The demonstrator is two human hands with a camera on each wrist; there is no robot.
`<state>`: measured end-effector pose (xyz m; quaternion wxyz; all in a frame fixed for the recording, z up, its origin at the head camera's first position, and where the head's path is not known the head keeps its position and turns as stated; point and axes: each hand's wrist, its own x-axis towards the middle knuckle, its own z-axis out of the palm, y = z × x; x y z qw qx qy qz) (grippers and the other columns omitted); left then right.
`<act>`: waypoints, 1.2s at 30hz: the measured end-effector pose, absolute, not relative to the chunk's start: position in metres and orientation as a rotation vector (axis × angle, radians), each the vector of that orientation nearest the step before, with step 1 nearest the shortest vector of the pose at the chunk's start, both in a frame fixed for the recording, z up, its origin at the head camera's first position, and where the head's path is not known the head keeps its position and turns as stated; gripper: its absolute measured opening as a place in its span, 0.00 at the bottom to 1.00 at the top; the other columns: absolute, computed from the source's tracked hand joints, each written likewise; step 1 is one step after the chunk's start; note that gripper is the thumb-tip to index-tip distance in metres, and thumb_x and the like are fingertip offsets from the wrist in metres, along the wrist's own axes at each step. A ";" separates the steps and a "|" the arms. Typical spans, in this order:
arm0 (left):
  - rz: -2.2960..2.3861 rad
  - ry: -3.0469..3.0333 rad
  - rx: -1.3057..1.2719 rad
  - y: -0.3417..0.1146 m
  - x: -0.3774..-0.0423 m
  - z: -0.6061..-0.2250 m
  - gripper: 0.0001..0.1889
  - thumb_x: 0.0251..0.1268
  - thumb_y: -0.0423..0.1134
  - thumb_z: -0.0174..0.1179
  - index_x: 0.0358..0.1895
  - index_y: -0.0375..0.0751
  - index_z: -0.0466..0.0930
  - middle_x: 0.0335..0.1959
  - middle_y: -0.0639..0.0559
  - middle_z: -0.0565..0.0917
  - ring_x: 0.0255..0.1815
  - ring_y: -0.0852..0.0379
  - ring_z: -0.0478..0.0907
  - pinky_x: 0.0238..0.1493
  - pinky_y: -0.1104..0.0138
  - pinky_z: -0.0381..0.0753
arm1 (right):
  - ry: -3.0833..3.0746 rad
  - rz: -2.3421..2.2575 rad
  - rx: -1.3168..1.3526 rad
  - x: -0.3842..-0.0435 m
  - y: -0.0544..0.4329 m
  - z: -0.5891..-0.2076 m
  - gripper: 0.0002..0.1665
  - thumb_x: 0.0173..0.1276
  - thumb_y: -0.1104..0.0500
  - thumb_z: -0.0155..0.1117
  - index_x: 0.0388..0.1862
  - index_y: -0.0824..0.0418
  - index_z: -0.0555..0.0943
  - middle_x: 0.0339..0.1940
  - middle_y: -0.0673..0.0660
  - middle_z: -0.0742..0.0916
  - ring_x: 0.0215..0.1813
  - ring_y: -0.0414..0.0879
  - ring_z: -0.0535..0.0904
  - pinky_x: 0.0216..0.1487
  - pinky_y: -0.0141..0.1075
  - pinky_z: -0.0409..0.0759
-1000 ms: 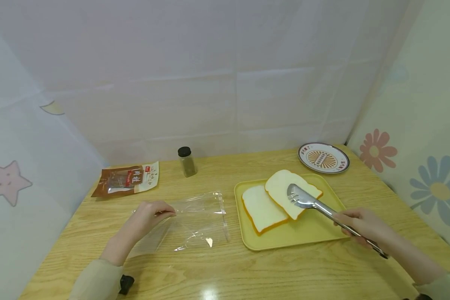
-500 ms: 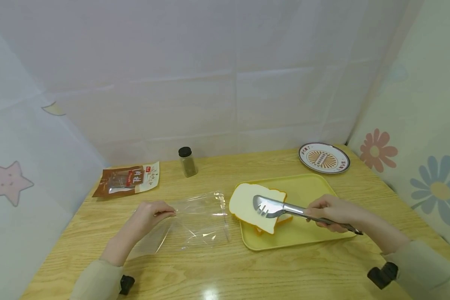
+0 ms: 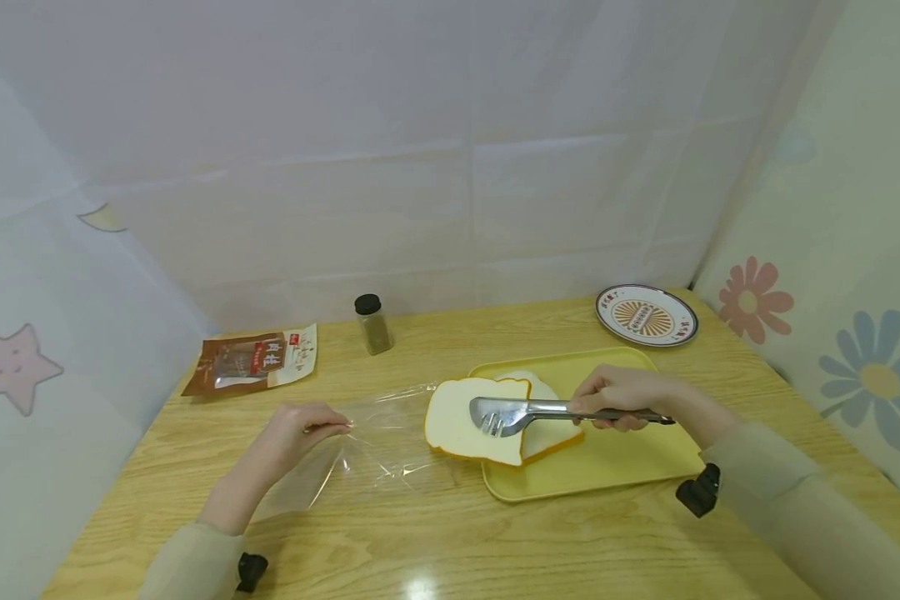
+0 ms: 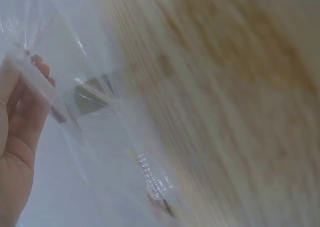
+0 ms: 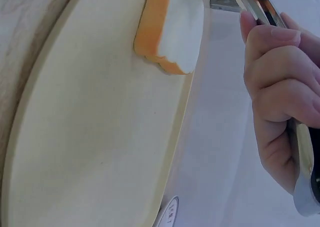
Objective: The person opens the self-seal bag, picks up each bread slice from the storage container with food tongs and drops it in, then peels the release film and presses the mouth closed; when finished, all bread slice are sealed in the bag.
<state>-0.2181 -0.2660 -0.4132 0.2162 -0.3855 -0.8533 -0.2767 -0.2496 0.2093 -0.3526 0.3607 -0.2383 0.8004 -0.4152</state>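
My left hand (image 3: pixel 300 433) pinches the edge of a clear plastic bag (image 3: pixel 390 454), whose mouth lies toward the yellow tray. In the left wrist view, the fingers (image 4: pixel 37 69) hold the crinkled film. My right hand (image 3: pixel 618 398) grips metal tongs (image 3: pixel 551 408), and their slotted head lies over the upper face of one bread slice (image 3: pixel 457 412). That slice is held over the tray's left edge and overlaps the bag's right end; whether it is inside the bag I cannot tell. Partly beneath it, a second bread slice (image 3: pixel 551 433) rests on the tray (image 3: pixel 630 467).
At the back left lies a brown and white food packet (image 3: pixel 251 362). A spice jar (image 3: pixel 373 325) with a black lid stands behind the bag. Toward the back right is a patterned plate (image 3: pixel 647 317). White curtains (image 3: pixel 345 208) border the wooden table (image 3: pixel 375 554).
My right hand has moved left with the tongs, carrying the upper bread slice from the tray's middle across its left edge to the bag. My left hand has kept its place.
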 end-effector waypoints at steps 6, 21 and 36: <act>-0.756 -2.362 -1.067 -0.267 -0.217 -0.413 0.10 0.43 0.22 0.69 0.30 0.37 0.86 0.26 0.53 0.86 0.25 0.66 0.81 0.30 0.85 0.76 | 2.031 -1.025 -0.551 -0.260 0.196 -0.351 0.25 0.71 0.50 0.56 0.40 0.75 0.78 0.12 0.49 0.72 0.09 0.35 0.58 0.11 0.26 0.58; -0.776 -2.330 -1.100 -0.264 -0.220 -0.413 0.10 0.42 0.22 0.69 0.29 0.37 0.86 0.25 0.52 0.86 0.25 0.65 0.81 0.31 0.84 0.77 | 1.938 -0.934 -0.565 -0.289 0.179 -0.353 0.21 0.71 0.52 0.55 0.42 0.71 0.80 0.13 0.51 0.72 0.09 0.37 0.56 0.11 0.28 0.59; -0.808 -2.371 -1.009 -0.256 -0.215 -0.416 0.09 0.46 0.25 0.69 0.31 0.40 0.87 0.27 0.54 0.87 0.27 0.67 0.82 0.32 0.83 0.78 | 1.881 -0.961 -0.581 -0.292 0.151 -0.372 0.23 0.71 0.52 0.56 0.43 0.74 0.79 0.12 0.51 0.73 0.08 0.37 0.56 0.10 0.29 0.59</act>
